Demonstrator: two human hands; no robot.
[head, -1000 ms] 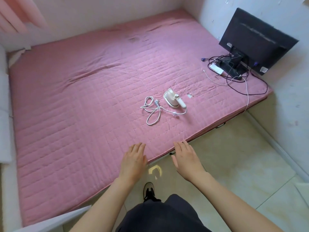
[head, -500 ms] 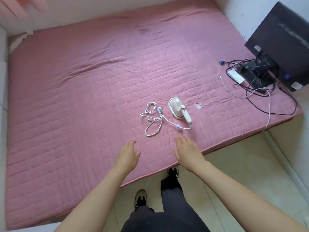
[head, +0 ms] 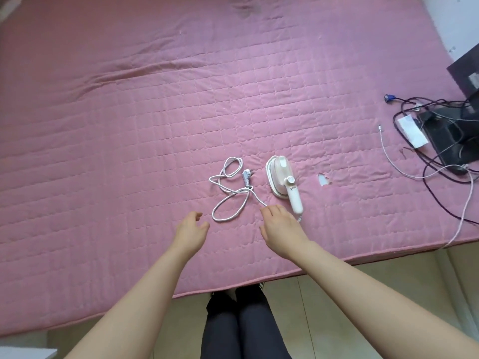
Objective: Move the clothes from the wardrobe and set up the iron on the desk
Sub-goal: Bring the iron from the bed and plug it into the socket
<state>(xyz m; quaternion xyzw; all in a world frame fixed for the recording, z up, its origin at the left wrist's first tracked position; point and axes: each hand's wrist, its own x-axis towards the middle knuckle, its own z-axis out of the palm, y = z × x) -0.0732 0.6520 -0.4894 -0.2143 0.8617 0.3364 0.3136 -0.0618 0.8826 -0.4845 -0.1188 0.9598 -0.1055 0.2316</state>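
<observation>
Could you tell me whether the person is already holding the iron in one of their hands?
No, the iron lies untouched on the pink mattress, with the right hand just short of its handle and the left hand empty.

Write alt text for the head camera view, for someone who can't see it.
A person's two open hands, left hand and right hand, reach over a pink quilted mattress toward a small white iron and its loose cord. A monitor base with tangled cables sits at far right.

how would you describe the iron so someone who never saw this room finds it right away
Start from the big pink quilted mattress. Near its front edge, just beyond the right hand, lies the iron. It is small, white and handheld, its white cord looped beside it, unlike the dark cables at the far right.
</observation>
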